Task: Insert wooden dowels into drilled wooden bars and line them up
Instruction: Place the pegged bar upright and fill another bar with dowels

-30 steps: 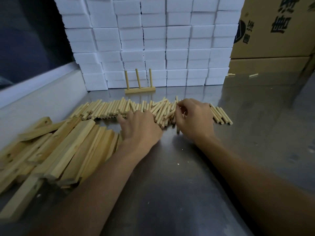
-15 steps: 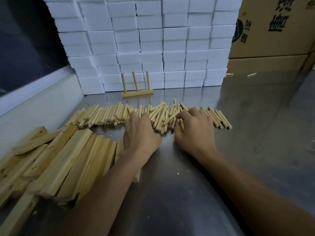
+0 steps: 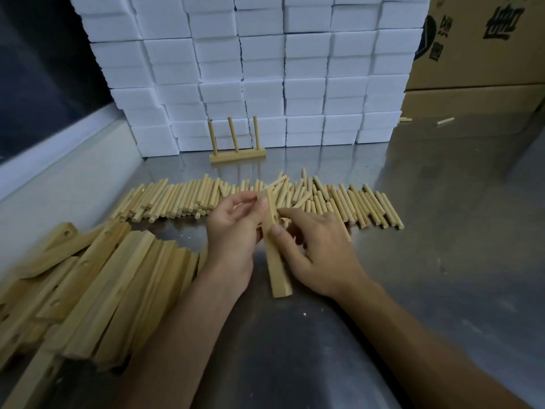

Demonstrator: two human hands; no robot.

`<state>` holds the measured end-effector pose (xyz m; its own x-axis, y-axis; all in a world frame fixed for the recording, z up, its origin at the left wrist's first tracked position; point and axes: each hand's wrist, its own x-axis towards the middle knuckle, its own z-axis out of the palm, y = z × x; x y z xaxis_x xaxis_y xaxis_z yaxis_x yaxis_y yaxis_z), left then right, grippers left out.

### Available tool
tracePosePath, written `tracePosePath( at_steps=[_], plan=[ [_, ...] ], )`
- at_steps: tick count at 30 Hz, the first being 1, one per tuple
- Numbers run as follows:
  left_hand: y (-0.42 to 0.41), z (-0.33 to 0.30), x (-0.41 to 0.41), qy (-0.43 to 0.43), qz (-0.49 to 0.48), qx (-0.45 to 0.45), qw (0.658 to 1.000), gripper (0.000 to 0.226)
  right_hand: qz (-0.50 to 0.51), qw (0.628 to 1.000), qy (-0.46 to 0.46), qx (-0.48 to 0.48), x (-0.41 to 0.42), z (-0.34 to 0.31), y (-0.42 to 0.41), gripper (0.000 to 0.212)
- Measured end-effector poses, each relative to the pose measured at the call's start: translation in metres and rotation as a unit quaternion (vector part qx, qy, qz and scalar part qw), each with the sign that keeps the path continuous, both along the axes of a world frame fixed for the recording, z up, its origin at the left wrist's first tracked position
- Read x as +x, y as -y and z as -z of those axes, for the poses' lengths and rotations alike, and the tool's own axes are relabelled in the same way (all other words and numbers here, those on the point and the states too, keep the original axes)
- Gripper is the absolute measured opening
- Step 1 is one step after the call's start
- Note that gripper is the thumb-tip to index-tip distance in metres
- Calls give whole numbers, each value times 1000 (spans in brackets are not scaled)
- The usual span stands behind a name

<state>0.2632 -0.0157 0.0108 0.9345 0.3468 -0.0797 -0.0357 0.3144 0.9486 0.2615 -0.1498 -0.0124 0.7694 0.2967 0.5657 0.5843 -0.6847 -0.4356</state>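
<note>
My left hand [image 3: 233, 231] grips a drilled wooden bar [image 3: 277, 273] near its far end and holds it above the steel table, one hole facing up. My right hand [image 3: 321, 255] sits beside the bar with its thumb pressed on the bar just below that hole. Its fingers curl round what look like short dowels, mostly hidden. A long row of loose dowels [image 3: 177, 199] lies behind both hands. More drilled bars are heaped in a pile [image 3: 103, 290] at the left. One finished bar with three upright dowels [image 3: 237, 156] stands at the back.
A wall of stacked white foam blocks [image 3: 265, 69] closes the back. Cardboard boxes [image 3: 486, 39] stand at the back right, with a stray dowel [image 3: 445, 121] in front of them. A white ledge [image 3: 59, 172] borders the left side. Bare steel table [image 3: 442, 261] extends to the right.
Both hands have left the dowel row and come toward me. My left hand has picked up a bar, and my right hand has come against it.
</note>
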Motion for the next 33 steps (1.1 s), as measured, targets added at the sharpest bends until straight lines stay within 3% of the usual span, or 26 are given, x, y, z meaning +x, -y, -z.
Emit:
tracePosePath(
  at_steps=[4, 10, 12, 17, 23, 29, 33],
  plan=[
    [8, -3, 1, -19, 24, -107, 994, 12, -37, 998, 20, 50, 2, -1, -1, 53],
    [17, 1, -2, -16, 57, -105, 993, 33, -38, 993, 42, 106, 1, -2, 0, 69],
    [12, 4, -5, -8, 73, -98, 993, 38, -51, 992, 45, 107, 0, -2, -1, 65],
    [4, 5, -5, 5, 45, -125, 991, 21, -50, 992, 36, 114, 2, 2, -1, 34],
    [-1, 8, -2, -3, 4, -49, 999, 27, 73, 986, 48, 139, 15, 6, 4, 19],
    [-1, 12, -3, 6, 5, -11, 1000, 22, 159, 985, -10, 63, 22, 7, 4, 27],
    [-3, 12, -4, -1, 1, -27, 1000, 23, 174, 982, -41, -56, 29, 9, 2, 46]
  ],
)
